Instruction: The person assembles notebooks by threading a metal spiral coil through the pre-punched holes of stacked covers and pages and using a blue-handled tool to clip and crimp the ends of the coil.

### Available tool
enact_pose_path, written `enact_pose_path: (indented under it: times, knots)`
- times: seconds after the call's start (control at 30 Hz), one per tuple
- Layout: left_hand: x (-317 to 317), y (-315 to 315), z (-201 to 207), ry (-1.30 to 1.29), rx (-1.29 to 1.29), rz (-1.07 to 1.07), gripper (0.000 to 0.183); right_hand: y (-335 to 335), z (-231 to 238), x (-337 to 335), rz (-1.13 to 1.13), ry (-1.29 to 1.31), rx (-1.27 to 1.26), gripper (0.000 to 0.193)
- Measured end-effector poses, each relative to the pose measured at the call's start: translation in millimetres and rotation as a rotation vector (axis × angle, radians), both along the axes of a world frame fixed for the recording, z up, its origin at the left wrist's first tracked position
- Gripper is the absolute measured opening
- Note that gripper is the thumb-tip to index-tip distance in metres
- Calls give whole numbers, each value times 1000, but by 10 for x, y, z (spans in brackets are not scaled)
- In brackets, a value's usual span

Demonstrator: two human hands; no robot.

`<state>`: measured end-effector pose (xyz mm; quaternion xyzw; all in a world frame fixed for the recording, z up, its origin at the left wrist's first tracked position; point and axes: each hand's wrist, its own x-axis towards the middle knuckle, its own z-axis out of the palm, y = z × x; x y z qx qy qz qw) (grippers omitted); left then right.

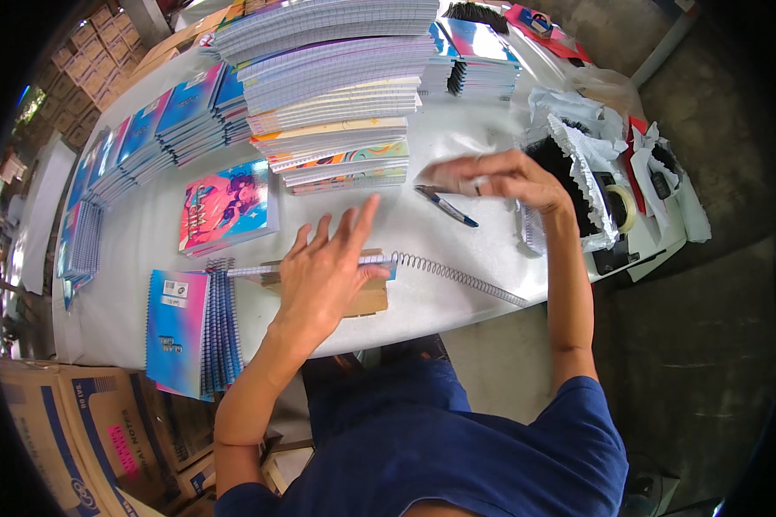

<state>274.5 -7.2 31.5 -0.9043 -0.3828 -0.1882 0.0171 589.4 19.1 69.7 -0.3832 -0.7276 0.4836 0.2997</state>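
Observation:
My left hand (326, 274) rests with fingers spread on a notebook (252, 270), seen mostly as a white ruled strip and largely hidden by the hand. Under it lies a brown cardboard piece (369, 299) at the table's near edge. From the notebook's right end a metal spiral coil (461, 277) stretches out toward the edge. Blurred by motion, my right hand (513, 178) hovers at the right, and whether its fingers hold anything is unclear. Just below its fingertips lies a slim pen-like tool (450, 209) with dark ends.
Tall stacks of notebooks (332, 95) stand at the back. A pink-and-blue stack (226, 207) and spiral-bound notebooks (179, 332) lie left, the latter at the table edge. Crumpled white wrapping (585, 164) and a tape roll (621, 208) sit right. Cardboard boxes (86, 431) stand below left.

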Motion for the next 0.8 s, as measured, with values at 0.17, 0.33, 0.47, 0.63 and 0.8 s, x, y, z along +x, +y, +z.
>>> enact_pose_path:
  times: [0.17,0.33,0.47,0.63,0.8]
  knots:
    - [-47,-5,28,-67,-25,64,83,217,-341,-591,309,-58,-77,42]
    - [-163,34,22,-50,-7,67,64,173,-227,-605,359,164,-93,40]
    - [-188,39,45,-12,-36,93,62,264,-408,-599,293,138,-76,41]
    - [-274,38,55,-8,-4,85,61,177,-188,-710,310,105,-29,48]
    - [-293,38,88,10,-70,121,62,159,-377,-729,387,602,-110,47]
